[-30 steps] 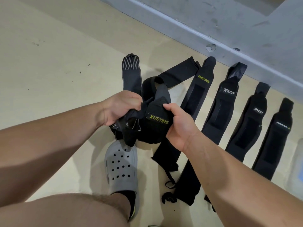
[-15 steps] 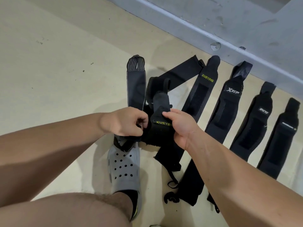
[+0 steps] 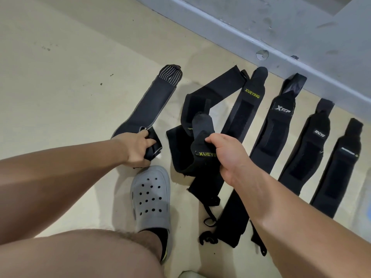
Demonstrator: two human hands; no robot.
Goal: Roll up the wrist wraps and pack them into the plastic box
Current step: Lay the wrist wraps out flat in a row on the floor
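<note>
The left hand (image 3: 138, 149) has left the bundle that both hands were working half a second ago and has gone out to the left of centre. There its fingers are curled round the near end of a grey-edged wrap (image 3: 152, 103), which lies flat on the floor (image 3: 60, 77) with its striped tip pointing to the upper middle of the frame. The right hand (image 3: 228, 155) has kept the lettered wrap (image 3: 200, 155), pinching a loose fold of it between thumb and fingers at centre, while the rest trails down to the floor, unrolled.

Four more wraps lie side by side across the right half, near the wall: a second lettered one (image 3: 245, 115), then three others (image 3: 279, 125), (image 3: 313, 145), (image 3: 341, 163). A pale see-through shape at the far right edge may be the plastic box (image 3: 366, 197), but too little shows to tell. A grey clog (image 3: 150, 197) stands at lower centre, just below the left hand.

The wraps look light, soft and floppy, so they will sag and spring open unless held taut. The fuzzy fastening patches will likely catch on each other. A good hold is probably at one end, with the roll started tight there and the thin thumb loops tucked in.
</note>
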